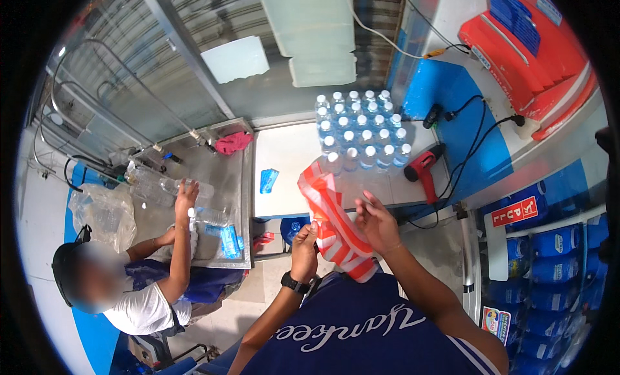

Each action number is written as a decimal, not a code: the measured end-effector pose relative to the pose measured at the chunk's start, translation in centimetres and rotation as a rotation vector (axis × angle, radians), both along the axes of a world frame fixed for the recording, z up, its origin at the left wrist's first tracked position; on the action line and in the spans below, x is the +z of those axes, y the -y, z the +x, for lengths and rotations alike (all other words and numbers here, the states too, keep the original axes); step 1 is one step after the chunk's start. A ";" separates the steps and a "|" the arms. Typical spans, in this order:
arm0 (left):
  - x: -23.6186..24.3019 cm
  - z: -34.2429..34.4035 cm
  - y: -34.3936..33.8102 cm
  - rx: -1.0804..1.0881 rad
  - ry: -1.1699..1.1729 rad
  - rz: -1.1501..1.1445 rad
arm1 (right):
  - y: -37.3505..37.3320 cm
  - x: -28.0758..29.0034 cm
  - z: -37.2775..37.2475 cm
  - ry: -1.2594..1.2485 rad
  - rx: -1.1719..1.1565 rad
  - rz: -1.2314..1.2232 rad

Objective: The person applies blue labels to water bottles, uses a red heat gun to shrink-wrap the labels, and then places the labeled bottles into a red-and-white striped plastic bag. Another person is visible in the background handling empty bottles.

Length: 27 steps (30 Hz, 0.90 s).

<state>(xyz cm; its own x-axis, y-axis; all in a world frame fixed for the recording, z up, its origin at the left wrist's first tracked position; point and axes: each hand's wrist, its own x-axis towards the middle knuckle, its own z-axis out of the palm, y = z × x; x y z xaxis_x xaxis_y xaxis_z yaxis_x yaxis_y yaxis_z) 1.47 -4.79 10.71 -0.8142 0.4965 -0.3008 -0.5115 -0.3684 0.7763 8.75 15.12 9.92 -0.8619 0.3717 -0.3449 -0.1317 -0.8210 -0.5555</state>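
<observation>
Left hand (pixel 303 252): mine, wrist with black watch (pixel 294 283), fingers pinched on the lower edge of the red-and-white striped plastic bag (pixel 332 223).
Right hand (pixel 376 223): fingers spread loose, touching the bag's right side, not clamped.
Bag: held up in front of my chest, just before the white table (pixel 284 162).
Table: capped clear water bottles (pixel 361 126) grouped at the back, red heat gun (pixel 423 168) beside them.
Left of me: another person at a steel bench (pixel 229 165), hand on a bottle (pixel 210 215).

One head-worn fisheye view looks steeply down, close over the hands, toward the white rectangular table (pixel 284 175).
</observation>
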 end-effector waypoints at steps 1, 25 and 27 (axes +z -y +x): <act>-0.1 -0.3 0.8 -0.013 0.041 -0.015 | 1.3 -0.4 0.4 0.062 0.041 0.064; -0.9 0.2 5.3 -0.254 -0.181 -0.151 | 12.5 1.6 6.1 0.325 -0.275 1.413; -1.7 0.8 5.3 -0.273 -0.264 -0.244 | 14.1 0.0 5.4 0.413 -0.132 0.650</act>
